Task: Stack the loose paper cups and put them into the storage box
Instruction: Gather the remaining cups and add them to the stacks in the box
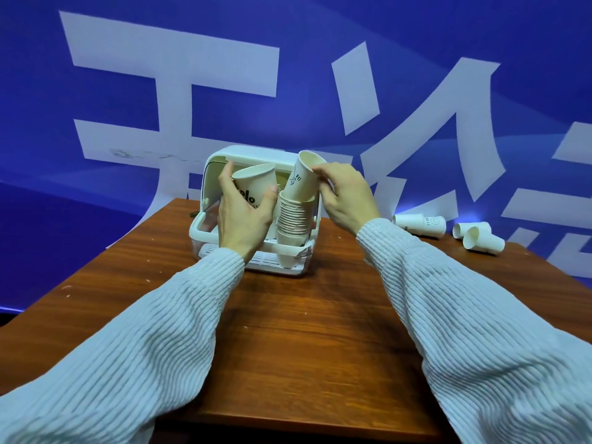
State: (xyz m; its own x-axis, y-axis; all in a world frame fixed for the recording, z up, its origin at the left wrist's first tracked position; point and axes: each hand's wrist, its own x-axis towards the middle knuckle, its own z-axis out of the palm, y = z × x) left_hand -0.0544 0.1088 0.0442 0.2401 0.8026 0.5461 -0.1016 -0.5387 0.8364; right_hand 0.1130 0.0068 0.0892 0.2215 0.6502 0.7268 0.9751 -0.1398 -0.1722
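Head view: left hand (238,216) grips tapered paper cup (256,184); ribbed sleeve (464,299).

Two arms in a pale ribbed knit, hands bare

Both arms wore the same light grey-blue sweater, its fabric worked in fine raised ribs that ran across each arm in close, even bands. The left sleeve (134,341) and the right sleeve (474,322) were loose and roomy, bulging wide near the bottom of the frame and narrowing toward the wrists, where each ended in a snug ribbed cuff. Soft folds and shadows creased the knit along the forearms. Past the cuffs the left hand (245,213) and the right hand (347,197) were uncovered, with no gloves, rings, watch or bracelet showing, and the fingernails were short and plain.
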